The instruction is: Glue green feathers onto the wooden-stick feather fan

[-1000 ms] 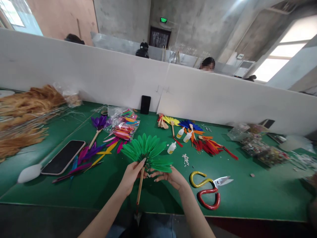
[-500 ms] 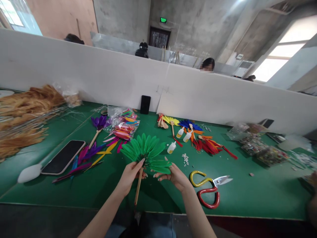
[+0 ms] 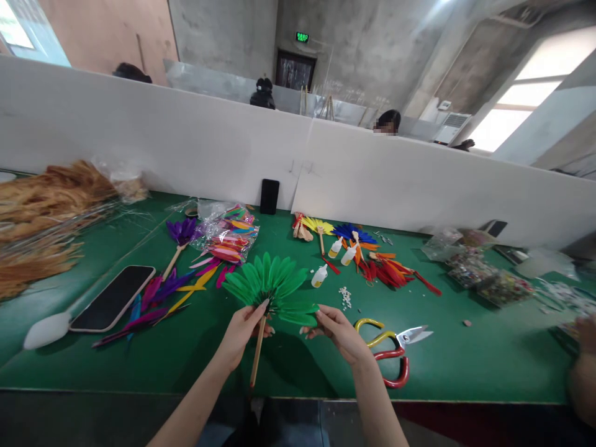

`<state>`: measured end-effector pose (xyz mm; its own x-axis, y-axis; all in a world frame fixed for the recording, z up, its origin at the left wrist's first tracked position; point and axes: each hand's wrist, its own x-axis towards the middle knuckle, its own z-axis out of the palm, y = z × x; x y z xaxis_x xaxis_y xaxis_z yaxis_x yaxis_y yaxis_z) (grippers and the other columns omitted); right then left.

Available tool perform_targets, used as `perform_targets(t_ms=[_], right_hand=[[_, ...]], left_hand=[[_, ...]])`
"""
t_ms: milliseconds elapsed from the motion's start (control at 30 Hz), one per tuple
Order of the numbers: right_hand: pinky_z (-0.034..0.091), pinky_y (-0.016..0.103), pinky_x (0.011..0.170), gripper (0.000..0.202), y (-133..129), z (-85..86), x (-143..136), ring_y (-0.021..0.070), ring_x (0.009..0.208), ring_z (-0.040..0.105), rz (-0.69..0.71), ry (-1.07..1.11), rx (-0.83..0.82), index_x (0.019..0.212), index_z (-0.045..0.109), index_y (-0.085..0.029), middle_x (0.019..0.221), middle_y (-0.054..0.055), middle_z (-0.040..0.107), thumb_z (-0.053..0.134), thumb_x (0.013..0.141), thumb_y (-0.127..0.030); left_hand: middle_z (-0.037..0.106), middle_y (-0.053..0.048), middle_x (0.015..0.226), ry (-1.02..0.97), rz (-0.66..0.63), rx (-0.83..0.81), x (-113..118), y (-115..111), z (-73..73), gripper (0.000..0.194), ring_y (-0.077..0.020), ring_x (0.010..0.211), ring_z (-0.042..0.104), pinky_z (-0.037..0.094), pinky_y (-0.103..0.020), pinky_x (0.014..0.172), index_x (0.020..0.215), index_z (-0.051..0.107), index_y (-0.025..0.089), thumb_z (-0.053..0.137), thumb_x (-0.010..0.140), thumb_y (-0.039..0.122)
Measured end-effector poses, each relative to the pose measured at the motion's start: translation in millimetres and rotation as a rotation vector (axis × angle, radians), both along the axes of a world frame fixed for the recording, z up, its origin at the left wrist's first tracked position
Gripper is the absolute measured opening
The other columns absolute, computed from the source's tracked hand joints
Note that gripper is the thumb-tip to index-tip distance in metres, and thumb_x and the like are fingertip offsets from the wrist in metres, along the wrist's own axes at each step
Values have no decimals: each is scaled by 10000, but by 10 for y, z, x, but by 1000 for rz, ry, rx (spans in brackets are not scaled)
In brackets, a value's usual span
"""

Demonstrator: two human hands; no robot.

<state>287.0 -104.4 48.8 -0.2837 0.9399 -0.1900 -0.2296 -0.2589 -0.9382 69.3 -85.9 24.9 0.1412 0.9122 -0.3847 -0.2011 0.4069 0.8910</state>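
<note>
A green feather fan with a thin wooden handle is held above the near edge of the table. My left hand grips it where the feathers meet the handle, thumb in front. My right hand pinches the tip of a lower right feather between thumb and finger, the other fingers curled below. Right of my right hand lie scissors with one yellow and one red handle loop, partly behind my forearm. Small white beads and a white glue bottle lie beyond that hand.
Left are a phone, loose coloured feathers, a purple fan and bagged feathers. Yellow and blue fans lie behind the glue. Bead boxes stand right, near another person's arm. A white partition borders the back.
My right hand has shifted slightly right and closed its thumb and finger on the feather's tip. The left hand keeps its hold. The whole view has shifted a little.
</note>
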Motion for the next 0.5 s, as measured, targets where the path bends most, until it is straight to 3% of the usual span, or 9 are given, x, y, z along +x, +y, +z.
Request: perform_targets(t_ms=[200, 500], right_hand=[[528, 304, 696, 372, 26, 96, 66, 159, 749, 608, -16, -79, 15, 1049, 681, -203, 787, 35, 648, 631, 781, -455], [519, 290, 699, 463, 70, 218, 101, 138, 702, 571, -30, -132, -30, 1069, 677, -204, 692, 21, 606, 560, 791, -556]], left_hand=[[625, -9, 540, 15, 5, -3, 9, 6, -1, 375, -145, 547, 634, 515, -230, 538, 705, 600, 115, 654, 718, 486], [625, -12, 534, 12, 5, -11, 19, 4, 36, 388, -153, 543, 641, 517, -232, 528, 693, 589, 115, 675, 688, 493]])
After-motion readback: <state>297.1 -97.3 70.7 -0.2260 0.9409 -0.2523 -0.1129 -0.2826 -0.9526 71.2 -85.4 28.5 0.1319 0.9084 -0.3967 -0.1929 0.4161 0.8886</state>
